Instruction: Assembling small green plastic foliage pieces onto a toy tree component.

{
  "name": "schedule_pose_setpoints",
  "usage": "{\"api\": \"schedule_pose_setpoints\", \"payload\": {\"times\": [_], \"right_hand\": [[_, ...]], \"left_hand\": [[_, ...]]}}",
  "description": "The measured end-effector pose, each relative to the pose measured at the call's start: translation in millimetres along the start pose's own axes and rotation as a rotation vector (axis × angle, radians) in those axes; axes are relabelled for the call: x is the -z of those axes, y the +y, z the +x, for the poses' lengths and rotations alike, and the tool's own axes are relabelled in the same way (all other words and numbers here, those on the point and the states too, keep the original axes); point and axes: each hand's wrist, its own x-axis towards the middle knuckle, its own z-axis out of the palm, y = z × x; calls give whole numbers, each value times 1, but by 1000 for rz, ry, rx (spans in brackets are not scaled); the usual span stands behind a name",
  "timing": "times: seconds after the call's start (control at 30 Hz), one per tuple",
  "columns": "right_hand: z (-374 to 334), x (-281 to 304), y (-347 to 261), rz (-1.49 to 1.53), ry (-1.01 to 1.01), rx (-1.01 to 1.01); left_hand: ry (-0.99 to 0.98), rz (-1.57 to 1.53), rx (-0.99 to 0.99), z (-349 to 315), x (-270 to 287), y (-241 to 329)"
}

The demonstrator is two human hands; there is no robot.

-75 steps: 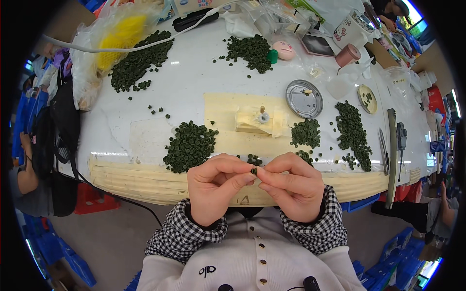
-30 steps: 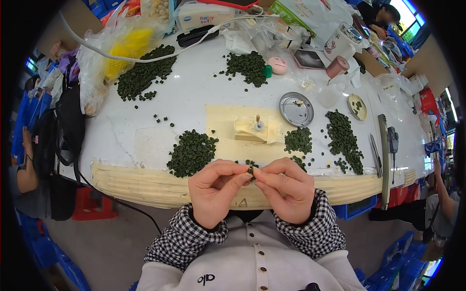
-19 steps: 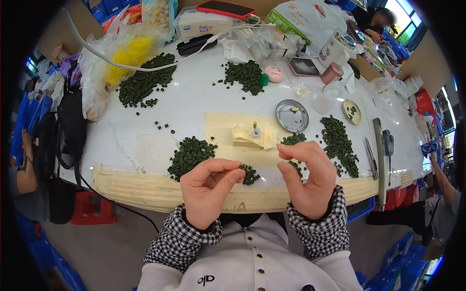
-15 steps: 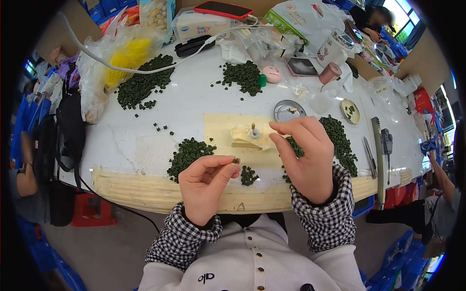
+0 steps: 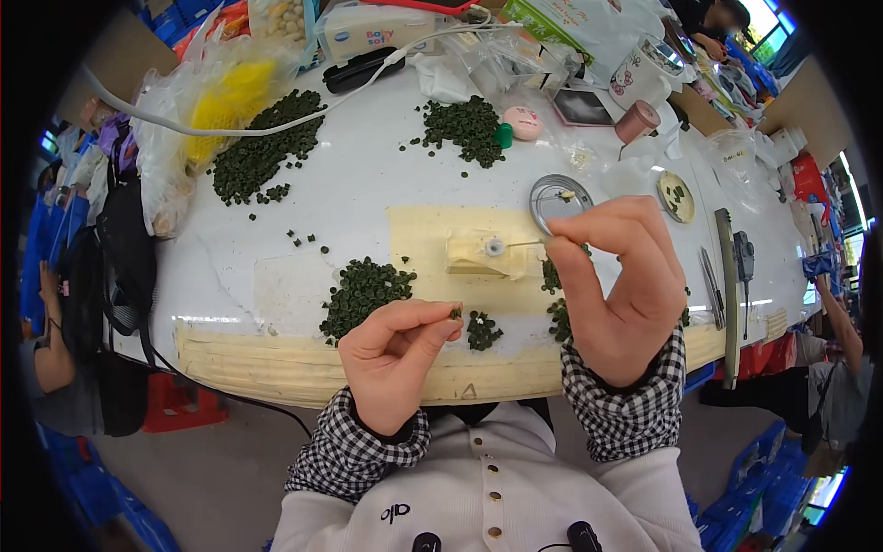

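Two pinch grips, right one farther out

My left hand (image 5: 391, 359) sits lower and nearer my chest: thumb and forefinger pressed in a pinch aimed rightward, remaining fingers curled in. My right hand (image 5: 630, 294) is higher, farther out, well apart from the left; thumb and forefinger pinched at the tips, pointing left, other fingers bent behind. Left forearm (image 5: 354, 457) slants inward, checked cuff at wrist; right forearm (image 5: 627, 405) steeper, cuffed likewise.
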Motion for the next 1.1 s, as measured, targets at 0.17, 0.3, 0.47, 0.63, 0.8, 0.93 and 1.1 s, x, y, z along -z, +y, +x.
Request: {"api": "schedule_pose_setpoints", "payload": {"times": [0.17, 0.3, 0.47, 0.63, 0.8, 0.93, 1.1], "right_hand": [[-13, -11, 2, 558, -332, -190], [-20, -19, 0, 722, -421, -305], [-19, -17, 0, 622, -456, -246], [-17, -16, 0, 581, -459, -220], [-18, -18, 1, 569, -426, -189], [-20, -21, 1, 691, -349, -246], [-17, -23, 7, 463, -162, -252]], "left_hand": [[-51, 43, -21, 1, 0, 1], [-75, 80, -55, 1, 2, -3], [-78, 94, -75, 1, 2, -1], [-76, 93, -69, 1, 1, -1], [-77, 94, -75, 1, 1, -1], [-72, 102, -61, 1, 0, 0], [-59, 96, -41, 1, 0, 0]]}}
